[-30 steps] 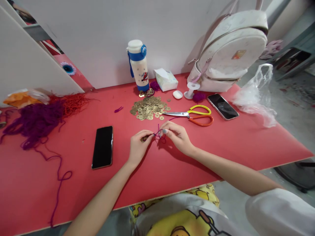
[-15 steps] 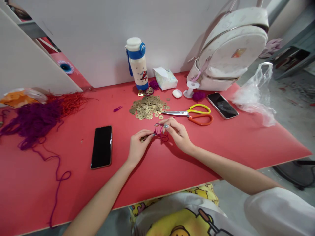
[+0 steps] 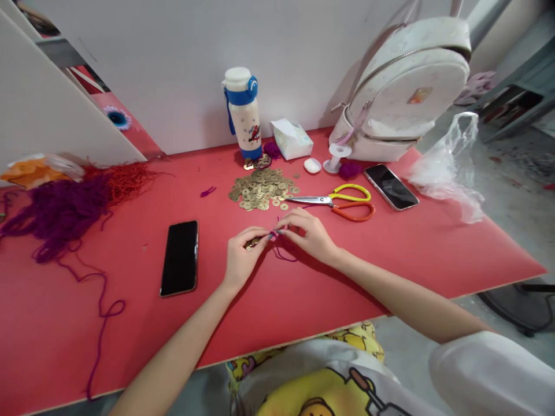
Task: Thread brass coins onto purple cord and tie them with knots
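Note:
My left hand point(image 3: 243, 254) is closed around several brass-coloured coins point(image 3: 252, 243) and pinches purple cord at its fingertips. My right hand point(image 3: 310, 234) pinches the same purple cord point(image 3: 284, 254) right beside the left fingertips, and a loop of it hangs below. Both hands are just above the red table point(image 3: 303, 306). Beyond them lies a pile of holed coins point(image 3: 262, 188). Scissors point(image 3: 333, 200) with one yellow and one orange handle lie behind my right hand, blades pointing left.
A black phone point(image 3: 180, 258) lies left of my hands; another phone point(image 3: 391, 186) is at the right. Purple yarn point(image 3: 65, 211) and red strands heap at the far left. A bottle point(image 3: 243, 115), tissue pack point(image 3: 292, 140), white spool point(image 3: 337, 159) and backpack point(image 3: 407, 98) stand at the back.
My right fingertips have moved left and down to meet the left fingertips. The cord strands that were spread between the hands are now drawn together, with a loop hanging lower.

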Motion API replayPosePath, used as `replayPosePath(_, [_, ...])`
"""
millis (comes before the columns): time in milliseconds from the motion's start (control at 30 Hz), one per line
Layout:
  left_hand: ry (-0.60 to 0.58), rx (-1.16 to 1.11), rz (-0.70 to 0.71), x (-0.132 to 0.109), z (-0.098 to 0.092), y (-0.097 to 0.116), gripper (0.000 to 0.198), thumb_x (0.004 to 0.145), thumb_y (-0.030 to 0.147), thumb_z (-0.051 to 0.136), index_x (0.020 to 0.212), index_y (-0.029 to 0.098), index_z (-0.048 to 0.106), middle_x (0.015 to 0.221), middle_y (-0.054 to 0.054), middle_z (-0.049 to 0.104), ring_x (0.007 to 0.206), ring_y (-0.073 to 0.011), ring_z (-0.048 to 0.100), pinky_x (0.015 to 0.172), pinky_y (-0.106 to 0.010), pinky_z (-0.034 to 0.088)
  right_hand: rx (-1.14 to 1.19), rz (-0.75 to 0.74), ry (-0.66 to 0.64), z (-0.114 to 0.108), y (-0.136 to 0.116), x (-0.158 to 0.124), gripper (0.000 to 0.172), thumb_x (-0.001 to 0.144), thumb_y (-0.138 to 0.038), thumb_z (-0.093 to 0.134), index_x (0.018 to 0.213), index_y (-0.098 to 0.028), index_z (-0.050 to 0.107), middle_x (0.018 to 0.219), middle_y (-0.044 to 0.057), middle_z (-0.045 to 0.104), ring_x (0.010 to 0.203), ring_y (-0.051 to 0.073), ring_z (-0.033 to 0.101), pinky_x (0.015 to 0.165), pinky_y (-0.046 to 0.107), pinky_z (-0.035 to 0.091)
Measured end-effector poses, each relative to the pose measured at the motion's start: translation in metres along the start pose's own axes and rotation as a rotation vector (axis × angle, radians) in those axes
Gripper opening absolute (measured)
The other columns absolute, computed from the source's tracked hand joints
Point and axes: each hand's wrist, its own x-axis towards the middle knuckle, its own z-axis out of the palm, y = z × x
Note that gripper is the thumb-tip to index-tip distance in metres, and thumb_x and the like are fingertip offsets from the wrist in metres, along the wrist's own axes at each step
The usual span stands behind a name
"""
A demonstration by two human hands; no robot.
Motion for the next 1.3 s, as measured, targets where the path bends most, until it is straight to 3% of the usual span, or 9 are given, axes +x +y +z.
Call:
replayPosePath(267, [-0.031, 0.026, 0.048, -0.0008, 0.0003, 0.0019, 0.008, 0.079, 0.023, 0.068, 0.078, 0.019, 0.075, 0.082, -0.007, 0.075, 0.075, -0.0181, 0.068, 0.068, -0.028, 0.053, 0.070, -0.059, 0.021, 0.0010, 0.0016, 0.0002, 0.008, 0.088, -0.026, 0.067, 0.089, -0.022, 0.074, 0.087, 0.004, 0.066, 0.086, 0.019, 0.060, 0.082, 0.035, 0.049])
replayPosePath(567, [-0.066, 0.061, 0.080, -0.0003, -0.0002, 0.0007, 0.008, 0.079, 0.023, 0.069, 0.075, 0.020, 0.075, 0.079, -0.006, 0.075, 0.069, -0.0167, 0.066, 0.062, -0.026, 0.050, 0.095, -0.013, -0.036, -0.0006, 0.0016, 0.0018, 0.007, 0.085, -0.027, 0.071, 0.081, -0.022, 0.073, 0.082, 0.003, 0.064, 0.083, 0.018, 0.058, 0.082, 0.036, 0.047])
replayPosePath(867, [-0.113, -0.025, 0.027, 0.0016, -0.0012, 0.0005, 0.008, 0.078, 0.024, 0.069, 0.076, 0.021, 0.076, 0.083, -0.007, 0.076, 0.076, -0.0199, 0.070, 0.072, -0.031, 0.055, 0.374, 0.230, -0.125, -0.0033, 0.0005, 0.0053, 0.013, 0.079, -0.028, 0.073, 0.075, -0.018, 0.067, 0.081, 0.001, 0.059, 0.069, 0.013, 0.056, 0.063, 0.027, 0.048])
replayPosePath(1067, [-0.088, -0.026, 0.024, 0.0023, -0.0019, -0.0024, 0.007, 0.077, 0.024, 0.071, 0.078, 0.020, 0.076, 0.084, -0.007, 0.076, 0.077, -0.0198, 0.070, 0.072, -0.030, 0.056, 0.514, 0.344, -0.176, 0.0003, -0.0042, 0.0032, 0.019, 0.083, -0.034, 0.065, 0.086, -0.019, 0.055, 0.077, -0.003, 0.055, 0.051, 0.007, 0.050, 0.051, 0.023, 0.044])
replayPosePath(1300, [-0.095, -0.016, 0.008, 0.0025, -0.0016, -0.0022, 0.007, 0.077, 0.020, 0.070, 0.078, 0.021, 0.076, 0.084, -0.006, 0.076, 0.078, -0.0194, 0.071, 0.076, -0.030, 0.056, 0.664, 0.270, -0.114, 0.0012, 0.0016, 0.0053, 0.023, 0.083, -0.035, 0.066, 0.083, -0.019, 0.049, 0.078, -0.002, 0.052, 0.068, 0.011, 0.052, 0.063, 0.024, 0.044])
